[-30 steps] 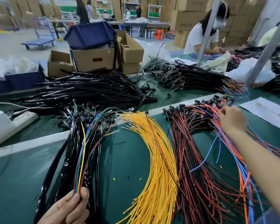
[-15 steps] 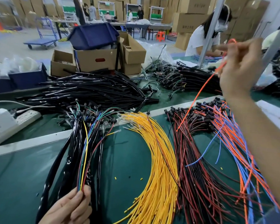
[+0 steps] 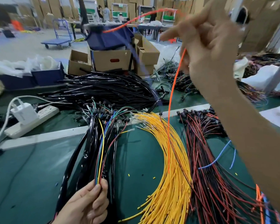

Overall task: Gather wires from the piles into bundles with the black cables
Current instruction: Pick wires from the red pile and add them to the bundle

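My right hand (image 3: 207, 44) is raised high above the table and pinches one orange wire (image 3: 172, 97), which hangs down over the yellow wire pile (image 3: 171, 167); its upper end whips in a blurred arc. At the bottom left, my left hand (image 3: 86, 206) grips a bundle of thin coloured wires (image 3: 102, 151) lying with glossy black cables (image 3: 81, 152). A red-and-black wire pile (image 3: 205, 167) lies right of the yellow one. Orange and blue wires (image 3: 262, 204) show at the lower right, mostly hidden by my forearm.
A big heap of black cables (image 3: 107, 89) lies beyond the metal strip (image 3: 44, 136). A white power strip with a charger (image 3: 31, 117) sits at left. Cardboard boxes (image 3: 111, 60) and blue bins stand behind. White paper (image 3: 276, 117) lies at right.
My right hand lifted an orange wire out of the right-hand pile and carried it up and leftward, so it now hangs over the yellow pile. My left hand kept holding its bundle.
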